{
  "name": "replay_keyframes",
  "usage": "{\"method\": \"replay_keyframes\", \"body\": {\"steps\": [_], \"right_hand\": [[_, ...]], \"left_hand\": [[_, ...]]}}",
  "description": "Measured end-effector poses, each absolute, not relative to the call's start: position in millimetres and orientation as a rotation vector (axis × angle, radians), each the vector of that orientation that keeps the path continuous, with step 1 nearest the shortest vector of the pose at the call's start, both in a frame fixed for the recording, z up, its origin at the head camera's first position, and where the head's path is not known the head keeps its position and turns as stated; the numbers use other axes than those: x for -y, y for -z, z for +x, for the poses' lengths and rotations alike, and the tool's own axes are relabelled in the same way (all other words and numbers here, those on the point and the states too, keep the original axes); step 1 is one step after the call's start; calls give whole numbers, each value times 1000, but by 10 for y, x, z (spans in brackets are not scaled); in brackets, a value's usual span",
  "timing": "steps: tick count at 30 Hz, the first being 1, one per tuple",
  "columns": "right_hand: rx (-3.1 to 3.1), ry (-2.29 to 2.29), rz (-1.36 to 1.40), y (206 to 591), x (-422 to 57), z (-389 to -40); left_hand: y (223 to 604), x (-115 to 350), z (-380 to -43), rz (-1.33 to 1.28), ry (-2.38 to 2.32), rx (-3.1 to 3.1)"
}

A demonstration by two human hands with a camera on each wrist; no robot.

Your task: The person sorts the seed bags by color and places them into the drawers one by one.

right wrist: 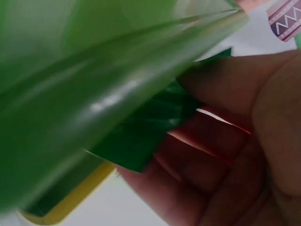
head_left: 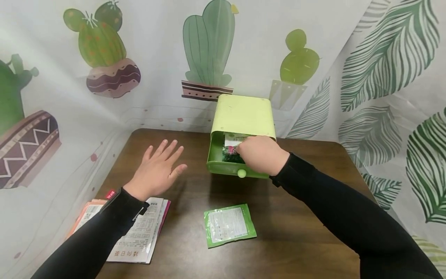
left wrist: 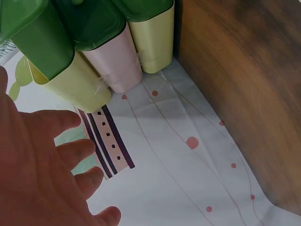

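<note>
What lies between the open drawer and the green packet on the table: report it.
Only bare brown tabletop lies between the open drawer and the green packet, as the head view shows.

"where's the head view from?"

"above the table (head_left: 306, 232), facing forward and down."

"and the left wrist's?"

"past the nearby left hand (head_left: 155, 170), tilted, toward the row of boxes (left wrist: 115, 63)."

"the right's?"

"very close on the right hand (head_left: 261, 155) and green drawer (head_left: 223, 168); the head view shares both."

head: bright, soft shadow below drawer (head_left: 223, 168) | right wrist: dim, foreground blurred, glare
</note>
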State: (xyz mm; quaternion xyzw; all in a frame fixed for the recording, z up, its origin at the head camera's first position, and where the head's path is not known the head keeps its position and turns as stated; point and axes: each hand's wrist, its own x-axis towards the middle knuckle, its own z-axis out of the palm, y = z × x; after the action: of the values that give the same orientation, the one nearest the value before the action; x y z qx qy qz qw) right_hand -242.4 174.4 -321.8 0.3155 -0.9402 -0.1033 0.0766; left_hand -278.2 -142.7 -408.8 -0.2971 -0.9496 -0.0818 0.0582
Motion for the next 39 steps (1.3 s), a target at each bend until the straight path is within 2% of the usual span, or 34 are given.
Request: {"method": "replay_keyframes", "body": {"steps": [12,26,33,39], "right_hand": [[3096,262,979,3176,-1736,-2613],[3037,287,1107,3106,-1779,-2635],[3083,131,947,3059,-1822,-2485],[2719,78,904,3156,-1863,-2197]], "left_hand": [[4161,1438,-2769,-921,254,2900],[4214,1442,-2727,-949,253,2927],[4350,1310,-2568,-991,260,2915],[4594,1119,-2237,-1098,229,2873]]}}
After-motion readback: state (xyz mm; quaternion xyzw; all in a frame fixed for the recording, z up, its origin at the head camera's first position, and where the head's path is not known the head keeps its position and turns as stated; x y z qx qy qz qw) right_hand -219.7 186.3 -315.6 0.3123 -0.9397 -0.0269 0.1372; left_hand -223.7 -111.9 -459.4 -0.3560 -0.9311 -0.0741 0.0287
